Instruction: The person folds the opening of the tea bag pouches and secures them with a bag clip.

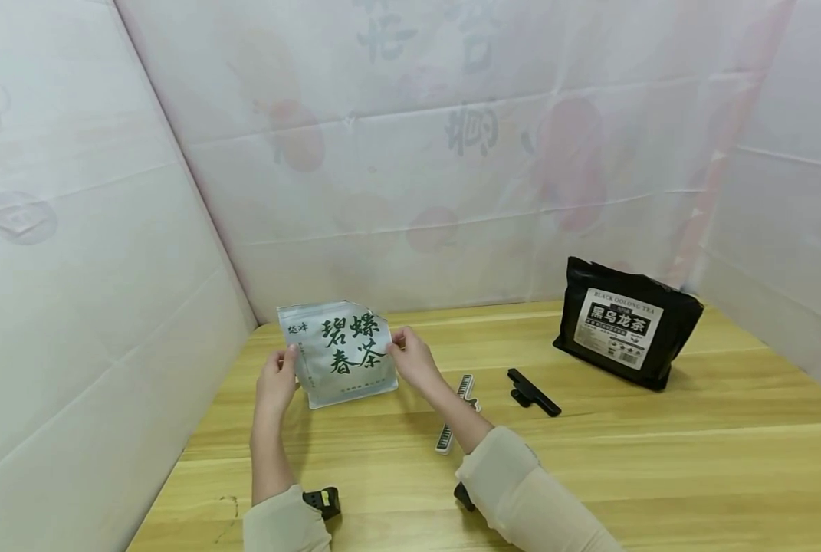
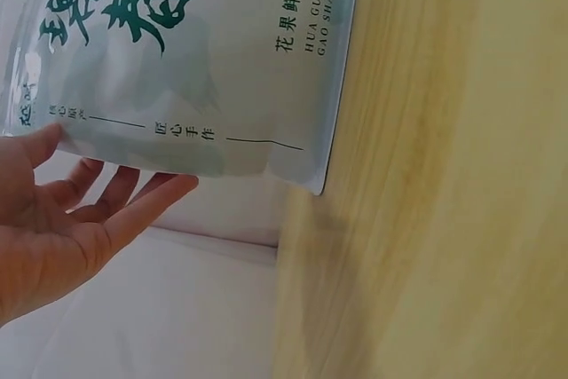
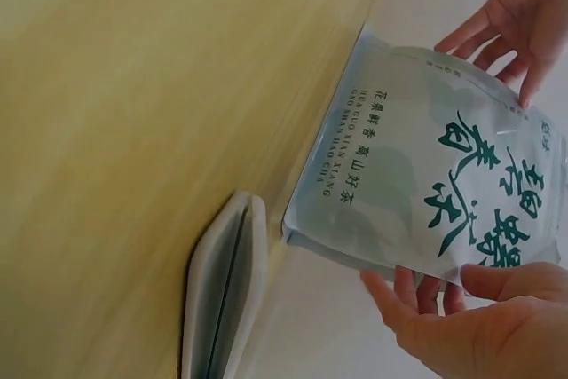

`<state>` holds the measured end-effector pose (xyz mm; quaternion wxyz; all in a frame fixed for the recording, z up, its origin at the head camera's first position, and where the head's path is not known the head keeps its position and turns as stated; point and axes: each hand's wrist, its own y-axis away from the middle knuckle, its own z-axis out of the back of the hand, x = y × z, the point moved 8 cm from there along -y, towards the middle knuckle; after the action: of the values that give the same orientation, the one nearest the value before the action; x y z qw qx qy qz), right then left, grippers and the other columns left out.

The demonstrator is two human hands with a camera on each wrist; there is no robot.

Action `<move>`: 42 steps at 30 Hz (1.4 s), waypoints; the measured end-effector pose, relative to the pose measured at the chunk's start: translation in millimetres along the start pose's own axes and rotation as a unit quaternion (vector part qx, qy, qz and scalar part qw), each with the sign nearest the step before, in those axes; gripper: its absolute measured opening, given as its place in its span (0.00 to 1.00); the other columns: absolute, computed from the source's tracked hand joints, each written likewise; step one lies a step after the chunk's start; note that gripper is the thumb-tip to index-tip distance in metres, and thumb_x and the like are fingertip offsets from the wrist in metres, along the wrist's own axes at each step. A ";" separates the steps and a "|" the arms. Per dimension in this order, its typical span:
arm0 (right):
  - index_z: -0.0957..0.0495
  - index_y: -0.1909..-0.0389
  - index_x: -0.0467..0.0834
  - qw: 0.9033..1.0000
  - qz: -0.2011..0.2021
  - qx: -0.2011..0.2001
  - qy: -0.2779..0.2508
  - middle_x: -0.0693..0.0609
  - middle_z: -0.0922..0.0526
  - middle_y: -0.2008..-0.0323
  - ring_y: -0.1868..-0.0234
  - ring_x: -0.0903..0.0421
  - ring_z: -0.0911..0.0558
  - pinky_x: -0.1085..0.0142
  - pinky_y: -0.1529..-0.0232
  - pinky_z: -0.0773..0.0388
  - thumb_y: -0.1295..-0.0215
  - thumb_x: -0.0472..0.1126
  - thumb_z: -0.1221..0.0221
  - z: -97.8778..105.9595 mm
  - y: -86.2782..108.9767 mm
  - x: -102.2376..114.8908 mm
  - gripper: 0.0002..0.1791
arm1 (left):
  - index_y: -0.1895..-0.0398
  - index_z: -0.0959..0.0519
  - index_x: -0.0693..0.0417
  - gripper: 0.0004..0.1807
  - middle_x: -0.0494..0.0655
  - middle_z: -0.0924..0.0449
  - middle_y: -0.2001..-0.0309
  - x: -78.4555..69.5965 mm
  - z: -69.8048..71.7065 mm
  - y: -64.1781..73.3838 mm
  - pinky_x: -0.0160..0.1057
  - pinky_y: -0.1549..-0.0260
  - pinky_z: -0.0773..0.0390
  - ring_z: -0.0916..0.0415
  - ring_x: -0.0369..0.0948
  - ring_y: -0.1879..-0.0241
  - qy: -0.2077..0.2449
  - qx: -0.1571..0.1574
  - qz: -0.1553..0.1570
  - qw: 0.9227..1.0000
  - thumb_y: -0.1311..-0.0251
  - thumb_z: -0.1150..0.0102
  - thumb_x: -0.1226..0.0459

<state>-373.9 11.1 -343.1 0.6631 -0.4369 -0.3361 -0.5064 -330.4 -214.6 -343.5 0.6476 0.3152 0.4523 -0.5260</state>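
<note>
A pale green tea bag [image 1: 344, 379] with dark green characters is upright between both hands, its top right corner cut slanted. My left hand [image 1: 276, 381] pinches its left side, thumb on the front and fingers behind. On the opposite side, my right hand [image 1: 415, 359] grips the edge, with the thumb in front as the right wrist view shows. The bag's bottom edge [image 2: 342, 86] is at the tabletop; I cannot tell whether it bears weight there. Partly under my right forearm lies a white clip [image 1: 465, 387] with a piano-key pattern.
A black clip [image 1: 534, 392] lies right of the white one. Farther right stands a black bag of oolong tea [image 1: 679, 322] with a white label. The wooden table [image 1: 727, 460] meets pale fabric walls [image 1: 382, 230] at the back and left.
</note>
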 end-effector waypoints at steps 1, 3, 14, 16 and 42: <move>0.30 0.60 0.35 1.000 0.002 -0.001 0.006 0.45 0.24 0.65 0.63 0.49 0.25 0.60 0.63 0.26 0.35 0.33 0.48 0.4 0.3 -0.1 0.06 | 0.47 0.37 0.69 0.28 0.66 0.33 0.51 0.2 0.0 -0.2 0.51 0.53 0.31 0.33 0.58 0.51 -0.004 -0.003 -0.002 1.000 0.29 0.69 0.50; 0.30 0.62 0.35 1.000 0.004 -0.002 0.016 0.46 0.25 0.66 0.64 0.51 0.25 0.60 0.64 0.27 0.35 0.33 0.48 1.3 1.1 0.0 0.04 | 0.49 0.37 0.69 0.28 0.66 0.33 0.53 0.0 0.0 -0.4 0.51 0.53 0.31 0.32 0.58 0.52 -0.011 -0.007 -0.007 1.000 0.29 0.69 0.50; 0.29 0.64 0.36 1.000 0.000 0.015 0.019 0.47 0.25 0.68 0.66 0.52 0.25 0.62 0.65 0.26 0.36 0.32 0.48 7.3 8.7 3.1 0.03 | 0.47 0.38 0.71 0.31 0.67 0.34 0.50 0.1 -3.1 1.3 0.52 0.50 0.33 0.35 0.58 0.47 0.007 0.009 -0.002 1.000 0.30 0.69 0.48; 0.29 0.64 0.35 1.000 -0.007 0.022 0.012 0.47 0.24 0.67 0.66 0.52 0.24 0.63 0.66 0.25 0.36 0.32 0.48 8.3 10.0 2.3 0.03 | 0.45 0.39 0.71 0.32 0.67 0.35 0.48 0.3 -4.2 2.5 0.52 0.49 0.34 0.35 0.58 0.46 0.010 0.019 0.002 1.000 0.30 0.69 0.48; 0.31 0.65 0.32 0.997 -0.028 0.066 -0.041 0.43 0.26 0.66 0.62 0.47 0.24 0.57 0.59 0.23 0.35 0.29 0.50 25.0 15.2 -9.7 0.02 | 0.46 0.36 0.72 0.30 0.65 0.33 0.48 -9.5 -17.9 9.1 0.47 0.51 0.30 0.34 0.55 0.48 0.059 0.089 -0.029 0.994 0.30 0.62 0.50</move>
<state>-361.9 39.3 -345.5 0.6622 -0.4028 -0.4075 -0.4829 -326.4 -192.8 -342.4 0.5737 0.3889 0.4501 -0.5631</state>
